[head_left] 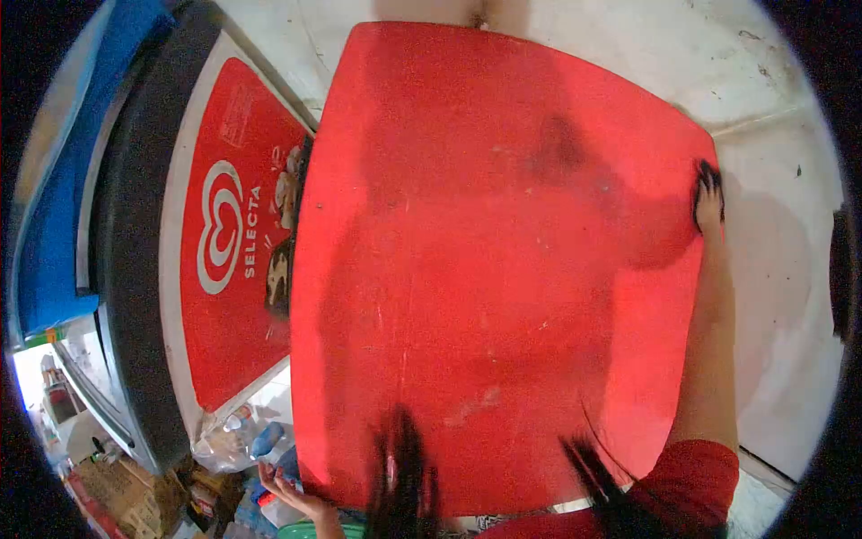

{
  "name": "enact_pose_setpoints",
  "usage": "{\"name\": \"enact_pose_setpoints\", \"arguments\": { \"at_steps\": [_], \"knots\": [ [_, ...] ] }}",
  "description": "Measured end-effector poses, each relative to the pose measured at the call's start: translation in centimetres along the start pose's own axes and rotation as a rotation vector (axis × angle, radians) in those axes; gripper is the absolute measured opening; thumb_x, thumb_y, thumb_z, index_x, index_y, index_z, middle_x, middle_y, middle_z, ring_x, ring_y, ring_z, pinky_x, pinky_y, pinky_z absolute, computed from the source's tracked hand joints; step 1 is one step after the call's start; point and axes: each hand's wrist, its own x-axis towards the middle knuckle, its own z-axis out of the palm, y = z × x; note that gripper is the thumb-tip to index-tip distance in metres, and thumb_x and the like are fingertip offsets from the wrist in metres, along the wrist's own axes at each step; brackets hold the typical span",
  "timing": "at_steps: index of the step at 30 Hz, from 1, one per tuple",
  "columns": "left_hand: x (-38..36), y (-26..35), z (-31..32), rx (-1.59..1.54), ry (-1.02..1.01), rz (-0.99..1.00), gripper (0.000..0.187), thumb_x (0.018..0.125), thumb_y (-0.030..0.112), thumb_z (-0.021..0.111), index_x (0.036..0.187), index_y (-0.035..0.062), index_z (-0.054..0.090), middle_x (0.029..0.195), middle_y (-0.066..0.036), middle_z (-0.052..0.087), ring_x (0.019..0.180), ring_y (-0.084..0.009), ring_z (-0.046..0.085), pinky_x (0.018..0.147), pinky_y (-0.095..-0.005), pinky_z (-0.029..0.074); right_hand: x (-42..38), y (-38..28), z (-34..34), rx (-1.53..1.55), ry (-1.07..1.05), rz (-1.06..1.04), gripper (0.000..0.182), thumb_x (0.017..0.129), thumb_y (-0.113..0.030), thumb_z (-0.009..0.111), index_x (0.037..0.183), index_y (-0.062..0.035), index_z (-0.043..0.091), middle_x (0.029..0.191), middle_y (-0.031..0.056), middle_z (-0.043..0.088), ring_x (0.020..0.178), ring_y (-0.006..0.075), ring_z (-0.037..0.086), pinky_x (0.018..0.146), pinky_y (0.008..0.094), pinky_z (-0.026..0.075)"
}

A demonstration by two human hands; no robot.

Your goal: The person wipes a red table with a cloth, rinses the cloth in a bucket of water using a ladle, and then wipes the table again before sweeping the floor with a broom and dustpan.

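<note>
Counts, head view. Hands: two in view. The right hand (pixel 708 199) grips the far right edge of the tabletop (pixel 503 269); the left hand (pixel 292 494) is at its near left corner. Tabletop: one, red, between the two hands. Freezer chest (pixel 224 234) with red Selecta panel: one, left of the left hand. Clear plastic bottles (pixel 242 436): at least two just beyond the left hand; exact count unclear. Cardboard boxes (pixel 121 490): several, left of that hand, number unclear.

Red plastic counter (pixel 503 269) looking smooth but scuffed and dully shining, freezer (pixel 135 269) beside it showing a glossy printed red sticker on dark moulded plastic, floor (pixel 781 296) appearing as pale, matt, stained concrete, red cloth sleeve (pixel 691 476) looking soft.
</note>
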Motion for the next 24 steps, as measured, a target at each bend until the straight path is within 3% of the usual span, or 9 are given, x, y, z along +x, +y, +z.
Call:
{"name": "enact_pose_setpoints", "arguments": {
  "at_steps": [2, 5, 7, 10, 11, 12, 15, 21, 24],
  "knots": [
    [0.6, 0.7, 2.0, 0.004, -0.012, -0.094, 0.047, 0.079, 0.034, 0.027, 0.111, 0.0005, 0.034, 0.118, -0.012, 0.03, 0.104, -0.024, 0.03, 0.086, -0.036, 0.023, -3.9, 3.1, 2.5, -0.044, -0.01, 0.172, 0.038, 0.082, -0.026, 0.026, 0.113, -0.0056, 0.035, 0.124, 0.0113, 0.025, 0.109, 0.0341, 0.029, 0.091, 0.0402, 0.023],
    [0.1, 1.0, 6.1, 0.0, -0.1, -0.072, 0.046, 0.078, 0.032, 0.027, 0.111, 0.0005, 0.033, 0.118, -0.012, 0.03, 0.104, -0.024, 0.03, 0.086, -0.0358, 0.023, -3.2, 3.3, 0.7, -0.015, -0.472, 0.383, 0.047, 0.081, -0.041, 0.021, 0.122, -0.0184, 0.021, 0.125, 0.0161, 0.019, 0.111, 0.0419, 0.02, 0.089, 0.0502, 0.017],
    [-0.2, 1.0, 8.9, -0.011, -0.125, -0.046, 0.045, 0.078, 0.031, 0.027, 0.111, 0.0005, 0.033, 0.117, -0.012, 0.03, 0.104, -0.024, 0.03, 0.086, -0.0356, 0.023, -0.9, 1.9, 1.2, 0.284, -0.35, 0.804, 0.053, 0.076, -0.051, 0.024, 0.122, -0.0259, 0.018, 0.126, 0.0184, 0.016, 0.112, 0.0421, 0.017, 0.089, 0.0542, 0.013],
    [-0.6, 0.2, 11.9, 0.012, -0.122, -0.013, 0.045, 0.078, 0.029, 0.027, 0.112, 0.0005, 0.033, 0.117, -0.013, 0.03, 0.103, -0.024, 0.031, 0.086, -0.0353, 0.023, 6.1, -1.0, 1.9, -0.053, -0.377, 0.267, 0.043, 0.08, -0.038, 0.023, 0.12, -0.0237, 0.026, 0.127, -0.0001, 0.02, 0.111, 0.04, 0.021, 0.09, 0.0516, 0.015],
    [-0.7, -0.2, 12.6, 0.03, -0.123, 0.004, 0.044, 0.078, 0.028, 0.027, 0.112, 0.0005, 0.032, 0.117, -0.013, 0.03, 0.103, -0.024, 0.031, 0.086, -0.0352, 0.023, 8.9, -3.0, 1.5, 0.003, -0.27, 0.087, 0.045, 0.078, -0.042, 0.023, 0.119, -0.0244, 0.028, 0.128, 0.0023, 0.018, 0.112, 0.0384, 0.02, 0.088, 0.054, 0.017],
    [-0.6, -0.3, 13.1, 0.048, -0.128, 0.027, 0.044, 0.078, 0.028, 0.027, 0.112, 0.0005, 0.032, 0.117, -0.013, 0.03, 0.103, -0.0241, 0.031, 0.086, -0.0352, 0.023, 12.5, -3.7, 7.1, 0.324, -0.079, 0.169, 0.049, 0.076, -0.045, 0.024, 0.121, -0.0248, 0.024, 0.128, 0.0069, 0.017, 0.114, 0.0365, 0.018, 0.085, 0.0591, 0.016],
    [-0.5, -0.9, 15.0, 0.097, -0.135, 0.118, 0.043, 0.078, 0.026, 0.028, 0.113, 0.0005, 0.032, 0.116, -0.013, 0.03, 0.102, -0.0241, 0.031, 0.086, -0.0349, 0.023, 15.1, -17.7, -6.8, 0.369, -0.253, 0.553, 0.061, 0.074, -0.048, 0.024, 0.124, -0.0127, 0.017, 0.127, 0.0178, 0.013, 0.117, 0.0334, 0.013, 0.086, 0.0598, 0.009],
    [-2.9, -1.0, 19.5, 0.11, -0.197, 0.276, 0.042, 0.077, 0.022, 0.028, 0.113, 0.0005, 0.03, 0.116, -0.013, 0.03, 0.101, -0.0241, 0.032, 0.087, -0.0344, 0.023, 11.3, -13.9, -5.8, 0.398, -0.212, 0.087, 0.051, 0.078, -0.045, 0.025, 0.123, -0.0227, 0.017, 0.128, 0.0089, 0.016, 0.118, 0.025, 0.016, 0.09, 0.0523, 0.014],
    [-0.5, -0.9, 21.6, 0.103, -0.211, 0.381, 0.042, 0.077, 0.021, 0.028, 0.114, 0.0005, 0.03, 0.115, -0.013, 0.031, 0.101, -0.0242, 0.032, 0.087, -0.0341, 0.023, 6.1, -11.3, -5.9, 0.411, -0.185, 0.243, 0.05, 0.078, -0.046, 0.025, 0.123, -0.0257, 0.018, 0.129, 0.0073, 0.016, 0.118, 0.0235, 0.016, 0.091, 0.0511, 0.013]
  ]
}}
